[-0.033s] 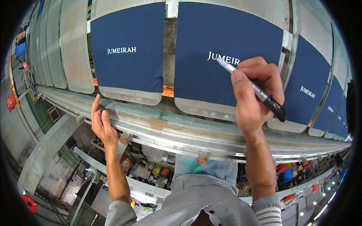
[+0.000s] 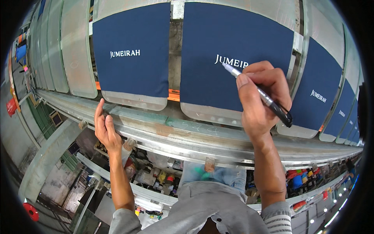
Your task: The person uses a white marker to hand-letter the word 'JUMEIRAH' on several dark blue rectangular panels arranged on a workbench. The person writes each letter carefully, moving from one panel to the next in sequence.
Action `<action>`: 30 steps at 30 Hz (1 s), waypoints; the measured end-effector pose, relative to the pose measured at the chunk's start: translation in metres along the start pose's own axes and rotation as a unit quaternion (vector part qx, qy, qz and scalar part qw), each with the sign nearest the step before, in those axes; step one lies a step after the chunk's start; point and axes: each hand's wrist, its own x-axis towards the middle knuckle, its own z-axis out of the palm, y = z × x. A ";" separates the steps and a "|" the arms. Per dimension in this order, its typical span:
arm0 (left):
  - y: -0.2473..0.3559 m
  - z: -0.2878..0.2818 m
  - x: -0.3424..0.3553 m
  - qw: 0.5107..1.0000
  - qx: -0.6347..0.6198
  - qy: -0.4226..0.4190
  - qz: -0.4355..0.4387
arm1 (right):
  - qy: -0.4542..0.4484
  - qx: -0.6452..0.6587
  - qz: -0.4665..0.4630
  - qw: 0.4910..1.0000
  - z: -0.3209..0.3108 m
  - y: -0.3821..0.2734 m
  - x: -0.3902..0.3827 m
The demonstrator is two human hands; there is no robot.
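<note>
My right hand [image 2: 265, 97] grips a silver and black marker pen [image 2: 272, 105]. Its tip is at the left letters of white printed lettering on a navy fabric panel [image 2: 210, 82], touching or just above it. The panel lies flat on a pale platen [image 2: 212, 113]. My left hand [image 2: 108, 130] rests at the metal rail [image 2: 187, 148], fingers extended and holding nothing, below another navy panel [image 2: 128, 74] with similar white lettering.
More navy panels [image 2: 319, 70] on platens continue to the right, and bare pale platens [image 2: 76, 50] stand in a row at the left. Below the rail are shelves crowded with several bottles and containers [image 2: 156, 173]. A red round object [image 2: 31, 210] is at the lower left.
My right hand and the pen have shifted very slightly left along the lettering. My left hand looks nearly unchanged.
</note>
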 end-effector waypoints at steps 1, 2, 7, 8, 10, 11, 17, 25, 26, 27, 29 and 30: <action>0.003 0.001 0.000 1.000 0.005 0.006 -0.002 | 0.001 -0.021 -0.004 1.000 0.000 0.002 -0.001; 0.005 0.004 0.003 1.000 0.008 0.013 -0.002 | 0.002 -0.042 -0.007 0.999 0.000 0.002 -0.001; 0.004 0.004 0.002 1.000 0.013 0.028 0.006 | 0.009 -0.068 -0.046 0.997 0.004 0.008 0.002; 0.001 0.004 0.003 0.999 0.011 0.032 0.012 | 0.013 -0.060 -0.046 0.997 0.005 0.009 0.002; 0.004 0.003 0.003 0.999 0.004 0.031 -0.005 | -0.031 -0.100 -0.032 0.994 0.002 0.002 0.003; 0.003 0.006 0.002 0.999 0.005 0.030 0.009 | -0.053 -0.120 -0.026 0.991 0.001 0.001 0.002; 0.001 0.003 0.005 0.999 0.024 0.019 0.028 | -0.059 -0.128 -0.041 0.989 0.002 0.003 0.004; 0.002 0.004 0.003 1.000 0.013 0.024 0.014 | -0.061 -0.126 -0.042 0.989 0.001 0.004 0.004; 0.002 0.004 0.003 0.999 0.013 0.025 0.019 | -0.062 -0.127 -0.047 0.989 0.001 0.004 0.004; 0.001 0.004 0.003 0.999 0.012 0.025 0.024 | -0.064 -0.127 -0.048 0.989 0.001 0.004 0.005; 0.001 0.004 0.003 0.999 0.012 0.023 0.024 | -0.067 -0.128 -0.050 0.988 0.001 0.004 0.005; 0.003 0.004 0.003 1.000 0.012 0.022 0.019 | -0.066 -0.127 -0.054 0.988 0.001 0.004 0.005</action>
